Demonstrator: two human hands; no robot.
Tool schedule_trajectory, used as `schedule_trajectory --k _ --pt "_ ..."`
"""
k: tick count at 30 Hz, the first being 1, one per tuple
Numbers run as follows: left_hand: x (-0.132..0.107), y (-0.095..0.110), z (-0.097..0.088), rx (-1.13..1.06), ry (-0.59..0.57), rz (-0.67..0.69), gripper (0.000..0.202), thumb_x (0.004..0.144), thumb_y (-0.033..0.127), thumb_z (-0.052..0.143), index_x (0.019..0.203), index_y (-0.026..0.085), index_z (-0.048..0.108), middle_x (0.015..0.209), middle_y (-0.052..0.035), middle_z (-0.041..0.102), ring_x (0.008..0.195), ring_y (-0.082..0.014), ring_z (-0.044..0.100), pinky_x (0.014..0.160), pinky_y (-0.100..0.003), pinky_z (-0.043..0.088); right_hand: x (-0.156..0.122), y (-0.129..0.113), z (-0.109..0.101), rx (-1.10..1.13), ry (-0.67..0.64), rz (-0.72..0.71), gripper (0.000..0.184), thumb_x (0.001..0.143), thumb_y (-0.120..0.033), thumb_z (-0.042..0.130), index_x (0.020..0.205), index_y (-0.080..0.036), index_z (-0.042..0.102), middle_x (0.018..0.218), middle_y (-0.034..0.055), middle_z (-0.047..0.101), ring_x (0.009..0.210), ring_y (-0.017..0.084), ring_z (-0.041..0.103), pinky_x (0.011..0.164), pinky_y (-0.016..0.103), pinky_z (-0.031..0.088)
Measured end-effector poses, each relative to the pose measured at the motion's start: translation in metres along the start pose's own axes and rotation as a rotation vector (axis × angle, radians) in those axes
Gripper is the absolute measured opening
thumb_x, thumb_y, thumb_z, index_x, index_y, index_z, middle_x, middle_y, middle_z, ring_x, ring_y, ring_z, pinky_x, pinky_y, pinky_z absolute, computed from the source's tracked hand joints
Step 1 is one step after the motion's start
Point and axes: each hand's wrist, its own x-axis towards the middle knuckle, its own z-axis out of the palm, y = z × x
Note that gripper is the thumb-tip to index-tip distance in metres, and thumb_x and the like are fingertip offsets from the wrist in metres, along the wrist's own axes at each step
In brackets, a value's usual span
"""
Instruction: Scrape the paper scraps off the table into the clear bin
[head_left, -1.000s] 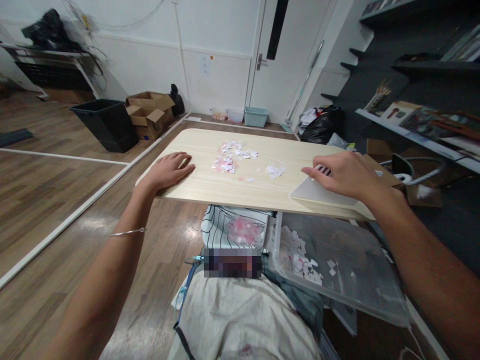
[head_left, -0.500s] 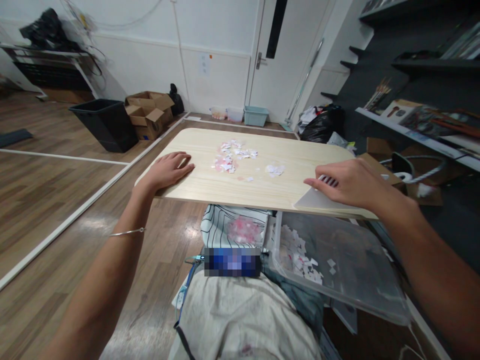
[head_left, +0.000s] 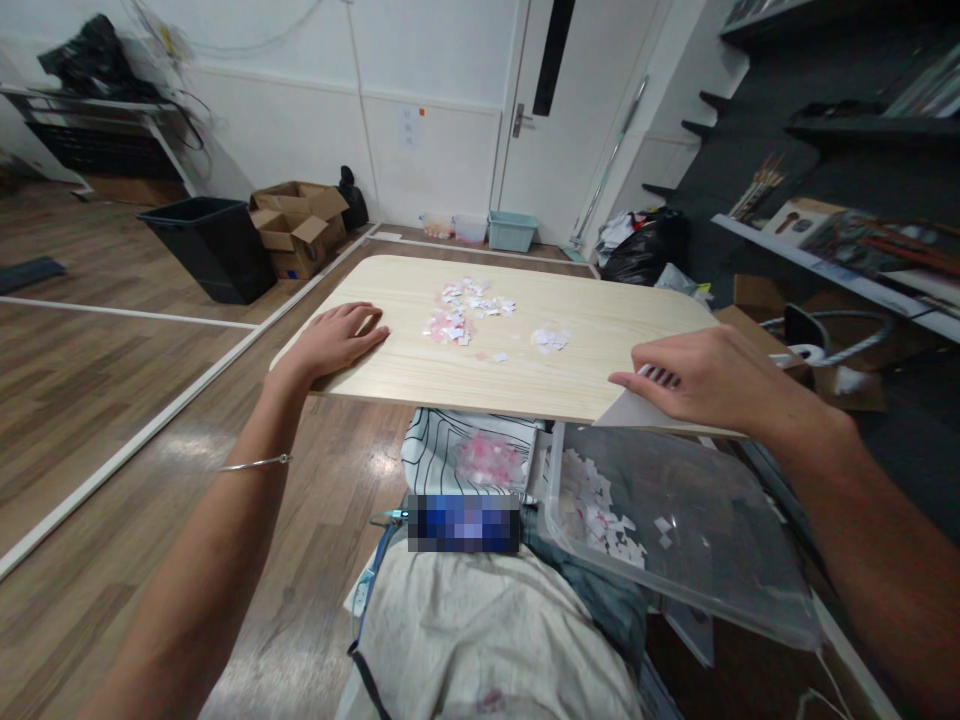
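Note:
My left hand lies on the left end of the pale wooden tabletop, palm down with its fingers stretched out. At the right front edge my right hand is closed around a flat white scraper with slots in its grip. The blade meets the tabletop's near edge, above the clear plastic bin. White paper scraps lie inside that bin. On the tabletop are a pile of white and pink paper scraps and a smaller pile of white scraps.
A pink-stained patch marks the striped cloth below the near edge. Left on the floor stand a black bin and an open cardboard box. Shelves line the right wall, and a blue tub sits by the door.
My right hand has shifted slightly right and toward me with the scraper, whose blade now reaches the near edge. My left hand has stayed in place.

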Motion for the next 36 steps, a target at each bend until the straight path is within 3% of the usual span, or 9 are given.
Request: schedule_trajectory --k 3,8,14,20,23,29,36 --pt "0.001 -0.001 0.0 0.005 -0.009 0.004 0.086 0.12 0.082 0.044 0.172 0.024 0.079 0.189 -0.0174 0.072 0.174 -0.0425 0.065 0.149 -0.055 0.048 -0.004 0.0 -0.002 -0.015 0.033 0.018 0.056 0.121 -0.064 0.062 0.076 -0.032 0.068 0.071 0.0094 0.075 0.08 0.034 0.076 0.08 0.043 0.037" --pt "0.001 -0.002 0.002 -0.003 0.001 0.0 0.082 0.119 0.079 0.048 0.171 0.024 0.079 0.189 -0.018 0.072 0.174 -0.0437 0.066 0.149 -0.057 0.049 0.0 -0.005 -0.004 -0.072 0.148 0.17 0.053 0.123 -0.065 0.063 0.085 -0.031 0.08 0.084 0.0133 0.085 0.091 0.037 0.081 0.079 0.044 0.038" --pt "0.001 -0.002 0.003 -0.013 0.018 0.003 0.076 0.119 0.076 0.05 0.168 0.026 0.08 0.187 -0.0166 0.074 0.173 -0.0437 0.066 0.148 -0.058 0.049 0.012 -0.002 0.003 -0.121 0.045 0.349 0.055 0.125 -0.066 0.062 0.097 -0.028 0.09 0.09 0.0164 0.088 0.089 0.039 0.081 0.077 0.044 0.042" --pt "0.001 -0.002 0.003 0.003 0.029 -0.003 0.072 0.12 0.074 0.052 0.167 0.028 0.082 0.185 -0.0153 0.076 0.172 -0.0434 0.067 0.146 -0.057 0.051 0.012 0.026 0.028 -0.145 -0.016 0.409 0.062 0.129 -0.06 0.053 0.101 -0.022 0.093 0.091 0.0218 0.089 0.087 0.039 0.082 0.078 0.045 0.052" --pt "0.001 -0.003 0.003 -0.003 0.029 -0.002 0.074 0.119 0.076 0.052 0.166 0.028 0.082 0.184 -0.015 0.076 0.171 -0.0431 0.067 0.146 -0.056 0.051 0.012 0.027 0.036 -0.173 -0.055 0.45 0.059 0.129 -0.054 0.053 0.103 -0.021 0.094 0.095 0.0234 0.091 0.089 0.04 0.084 0.077 0.045 0.053" --pt "0.001 -0.002 0.003 -0.008 0.028 0.001 0.073 0.12 0.077 0.052 0.165 0.028 0.083 0.183 -0.016 0.077 0.171 -0.0437 0.068 0.146 -0.057 0.051 0.02 0.001 0.032 -0.11 -0.138 0.423 0.053 0.131 -0.044 0.054 0.108 -0.019 0.095 0.109 0.027 0.095 0.1 0.04 0.088 0.083 0.044 0.055" --pt "0.0 0.001 0.001 -0.026 0.025 -0.008 0.077 0.119 0.081 0.051 0.163 0.028 0.084 0.183 -0.0142 0.077 0.173 -0.0431 0.066 0.148 -0.056 0.049 0.053 -0.049 0.031 0.027 -0.152 0.39 0.05 0.135 -0.045 0.054 0.118 -0.02 0.094 0.123 0.0251 0.097 0.108 0.036 0.089 0.086 0.039 0.053"
